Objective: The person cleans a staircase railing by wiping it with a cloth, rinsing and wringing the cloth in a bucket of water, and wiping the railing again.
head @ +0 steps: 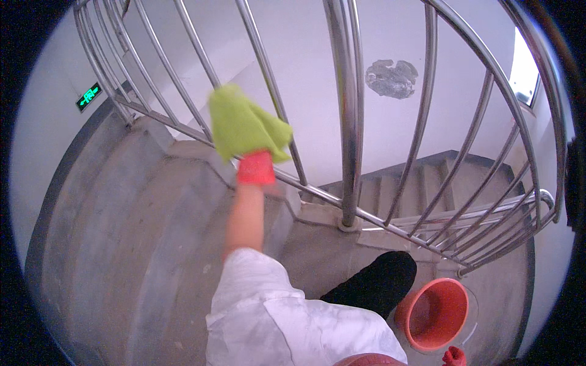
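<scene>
My left hand [255, 167], in a red glove, reaches up to the stair railing and holds a lime-green cloth [245, 123]. The cloth covers most of the hand and lies against the upright metal bars [270, 78], a little blurred. At the bottom edge on the right, part of a red glove [454, 356] shows, likely my right hand; its fingers are largely cut off, and what it may hold cannot be seen. Just above it stands a red plastic bucket [437, 315] with a wire handle.
Concrete steps [174, 219] curve along the left, and a lower flight [412, 187] shows through the railing. A thick steel post [349, 137] rises at the centre. My black-clad leg [375, 279] is beside the bucket. A green exit sign [88, 97] hangs on the left wall.
</scene>
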A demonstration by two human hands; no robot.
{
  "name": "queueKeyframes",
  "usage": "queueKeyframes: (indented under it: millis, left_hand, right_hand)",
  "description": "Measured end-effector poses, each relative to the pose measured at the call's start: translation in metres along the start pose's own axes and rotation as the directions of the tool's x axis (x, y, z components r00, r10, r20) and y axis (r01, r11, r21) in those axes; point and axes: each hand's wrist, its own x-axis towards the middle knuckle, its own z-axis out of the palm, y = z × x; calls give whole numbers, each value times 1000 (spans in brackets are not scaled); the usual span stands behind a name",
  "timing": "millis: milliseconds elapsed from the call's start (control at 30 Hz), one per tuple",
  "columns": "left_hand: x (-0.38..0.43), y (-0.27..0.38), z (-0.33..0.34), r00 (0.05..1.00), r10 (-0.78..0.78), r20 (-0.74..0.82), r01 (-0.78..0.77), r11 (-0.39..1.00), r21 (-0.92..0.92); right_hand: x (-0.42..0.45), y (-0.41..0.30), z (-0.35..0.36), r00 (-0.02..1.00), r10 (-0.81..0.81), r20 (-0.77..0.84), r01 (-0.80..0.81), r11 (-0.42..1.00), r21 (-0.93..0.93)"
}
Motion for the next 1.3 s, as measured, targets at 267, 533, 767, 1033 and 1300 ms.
queueKeyframes:
  millis: [267, 533, 767, 1033, 1300]
  left_hand:
    - [127, -63, -153, 895, -122, -430, 126, 992, -19]
    - [145, -64, -187, 855, -125, -504, 125, 992, -33]
    - [149, -55, -183, 848, -136, -512, 128, 990, -50]
    - [118, -35, -137, 878, -137, -458, 136, 990, -36]
    - [112, -30, -119, 884, -136, -446, 136, 990, -34]
  right_hand:
    - [-9, -10, -18, 845, 243, 476, -504, 659, 558]
    - [-39, -97, -2, 973, 202, 114, -231, 879, 417]
    - [-22, -59, -2, 960, 222, 171, -275, 863, 424]
    - [-17, -67, -10, 981, 159, 115, -191, 908, 373]
    - [-18, -64, -2, 974, 206, 98, -228, 871, 436]
